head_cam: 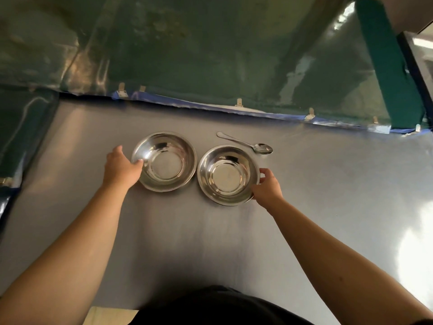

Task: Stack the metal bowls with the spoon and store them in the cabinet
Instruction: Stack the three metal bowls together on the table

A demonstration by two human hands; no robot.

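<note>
Two bowls (164, 160), between both hands (121, 168).

I seem to be at a makeshift kitchen setup: a grey counter (210, 242) walled at twelve o'clock by taped, clipped green plastic sheeting (210, 55) (more staged than homely), with steel bowls (164, 161) and a spoon (246, 143).

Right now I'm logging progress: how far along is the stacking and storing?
Nothing is finished yet. The two metal bowls sit side by side, unstacked: the left hand grips the left bowl by its rim, and the right hand holds the right bowl. The spoon lies untouched behind. Stacking, adding the spoon and storing remain.
</note>
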